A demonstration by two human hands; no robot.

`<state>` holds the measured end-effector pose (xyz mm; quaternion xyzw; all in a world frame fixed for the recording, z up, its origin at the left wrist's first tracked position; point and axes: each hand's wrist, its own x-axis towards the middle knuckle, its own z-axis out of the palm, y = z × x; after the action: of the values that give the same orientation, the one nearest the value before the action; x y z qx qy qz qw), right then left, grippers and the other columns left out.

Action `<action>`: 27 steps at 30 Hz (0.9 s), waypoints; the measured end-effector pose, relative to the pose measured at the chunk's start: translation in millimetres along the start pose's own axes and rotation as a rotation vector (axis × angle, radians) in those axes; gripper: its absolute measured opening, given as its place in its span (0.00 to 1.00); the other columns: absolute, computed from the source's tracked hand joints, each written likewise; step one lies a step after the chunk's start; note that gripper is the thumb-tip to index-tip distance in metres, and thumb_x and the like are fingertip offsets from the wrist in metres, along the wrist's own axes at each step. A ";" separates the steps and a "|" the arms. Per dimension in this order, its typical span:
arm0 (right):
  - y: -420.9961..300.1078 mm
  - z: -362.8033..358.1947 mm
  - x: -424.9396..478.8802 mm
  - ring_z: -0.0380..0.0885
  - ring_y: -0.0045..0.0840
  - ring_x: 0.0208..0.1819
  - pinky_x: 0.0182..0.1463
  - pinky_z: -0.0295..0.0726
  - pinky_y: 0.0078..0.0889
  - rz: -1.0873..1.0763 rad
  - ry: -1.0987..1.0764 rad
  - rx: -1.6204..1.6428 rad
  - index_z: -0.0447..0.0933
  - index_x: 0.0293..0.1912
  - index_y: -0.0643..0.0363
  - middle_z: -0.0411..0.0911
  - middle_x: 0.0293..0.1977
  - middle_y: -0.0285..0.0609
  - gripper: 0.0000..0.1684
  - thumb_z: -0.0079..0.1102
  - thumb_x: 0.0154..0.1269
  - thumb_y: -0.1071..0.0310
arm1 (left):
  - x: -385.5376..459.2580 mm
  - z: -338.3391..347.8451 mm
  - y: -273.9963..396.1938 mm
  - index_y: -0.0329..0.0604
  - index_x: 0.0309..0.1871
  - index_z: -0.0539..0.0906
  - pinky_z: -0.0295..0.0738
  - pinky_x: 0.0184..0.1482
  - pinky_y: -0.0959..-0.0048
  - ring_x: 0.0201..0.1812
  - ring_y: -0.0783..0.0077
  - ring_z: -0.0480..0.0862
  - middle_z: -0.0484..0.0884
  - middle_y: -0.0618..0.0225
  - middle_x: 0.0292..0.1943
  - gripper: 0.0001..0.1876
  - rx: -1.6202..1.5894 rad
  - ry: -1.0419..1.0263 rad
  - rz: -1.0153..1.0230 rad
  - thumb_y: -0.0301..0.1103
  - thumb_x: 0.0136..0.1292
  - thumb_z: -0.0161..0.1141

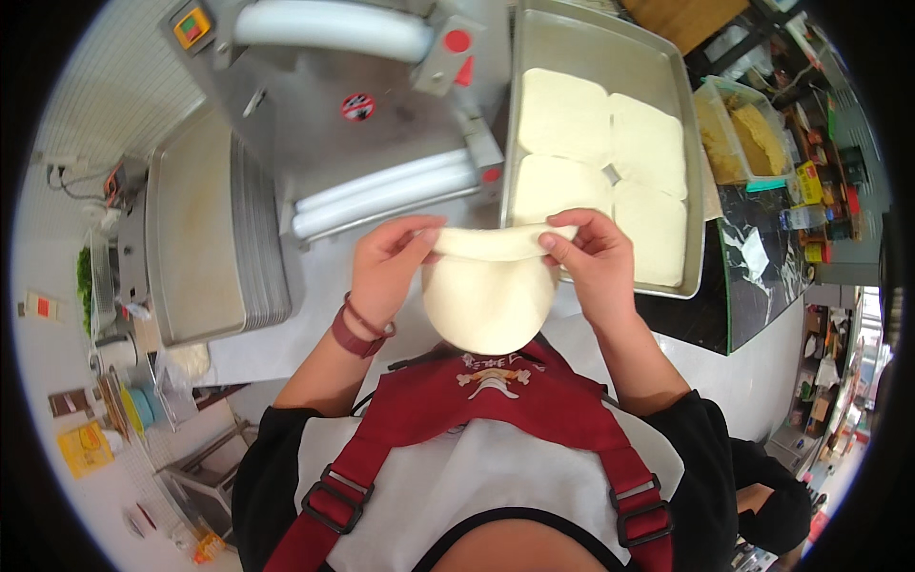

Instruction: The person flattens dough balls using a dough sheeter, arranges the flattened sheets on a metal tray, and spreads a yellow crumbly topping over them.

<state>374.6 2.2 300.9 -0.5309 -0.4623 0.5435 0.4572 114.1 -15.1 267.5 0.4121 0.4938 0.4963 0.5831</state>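
Note:
A pale sheet of dough [490,304] hangs between my two hands in front of the apron, its upper edge folded over and its lower edge rounded. My left hand [395,261] pinches the left end of the fold. At the right end, my right hand [592,250] grips it between thumb and fingers, over the near left part of a metal baking tray [579,32]. Several flat dough sheets [565,111] lie in that tray, close against one another. Beyond my left hand stands a dough sheeter [400,129] with white rollers [386,193].
A tall stack of metal trays [261,236] stands at the left. On the right, a plastic tub [750,136] with yellowish contents rests by a black marbled counter [761,264]. Bagged dough [187,361] lies at the left table edge. Another person [772,493] is behind at lower right.

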 end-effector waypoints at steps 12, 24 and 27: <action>-61.5 -160.2 325.9 0.80 0.21 0.34 0.40 0.80 0.25 -0.435 0.377 -0.142 0.82 0.42 0.60 0.80 0.30 0.37 0.14 0.75 0.60 0.64 | 352.0 183.6 84.3 0.41 0.43 0.86 0.82 0.37 0.65 0.32 0.64 0.89 0.89 0.60 0.33 0.11 0.849 0.326 0.684 0.39 0.69 0.65; 60.7 -169.5 363.4 0.82 0.46 0.42 0.48 0.79 0.46 -0.186 0.183 -0.633 0.83 0.37 0.56 0.83 0.33 0.51 0.09 0.70 0.59 0.63 | 387.7 191.5 -25.7 0.51 0.40 0.86 0.66 0.50 0.55 0.47 0.60 0.82 0.88 0.68 0.35 0.07 1.899 0.059 0.319 0.33 0.66 0.57; 61.3 -181.6 358.8 0.81 0.46 0.42 0.48 0.79 0.47 -0.150 0.174 -0.628 0.83 0.37 0.55 0.83 0.31 0.49 0.08 0.70 0.59 0.63 | 381.9 194.5 -19.4 0.51 0.40 0.86 0.64 0.50 0.55 0.48 0.61 0.81 0.88 0.68 0.33 0.07 1.909 0.049 0.318 0.32 0.65 0.57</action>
<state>549.2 350.3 183.3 -0.6547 -0.6043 0.2920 0.3478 316.5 360.0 218.5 0.7637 0.6396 -0.0325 -0.0816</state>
